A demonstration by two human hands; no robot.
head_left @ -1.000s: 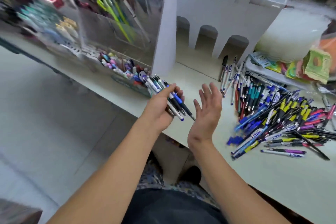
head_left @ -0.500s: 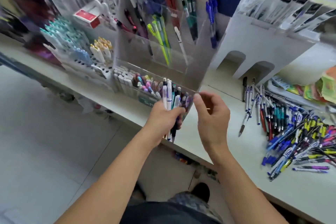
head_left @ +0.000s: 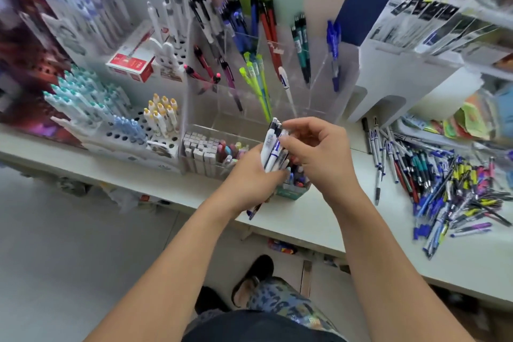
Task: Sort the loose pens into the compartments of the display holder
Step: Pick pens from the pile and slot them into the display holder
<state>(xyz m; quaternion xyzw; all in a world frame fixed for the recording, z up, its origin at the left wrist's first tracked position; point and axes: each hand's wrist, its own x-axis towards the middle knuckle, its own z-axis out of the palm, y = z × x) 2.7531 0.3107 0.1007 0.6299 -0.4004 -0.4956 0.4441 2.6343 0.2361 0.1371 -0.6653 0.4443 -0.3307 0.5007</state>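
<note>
My left hand grips a bundle of white and blue pens, held nearly upright in front of the clear display holder. My right hand pinches the top of one white pen in that bundle with thumb and fingertips. The holder's compartments carry black, blue, red, green and yellow pens standing on end. A big pile of loose pens lies spread over the white counter to the right.
A white perforated rack with capped markers stands at the left, a red box behind it. A low clear tray of erasers and small items sits under my hands. A white cardboard stand rises at the right.
The view has swung up and left toward the holder. My left hand turned the bundle from lying flat to upright. My right hand went from open beside it to pinching a pen at the bundle's top.
</note>
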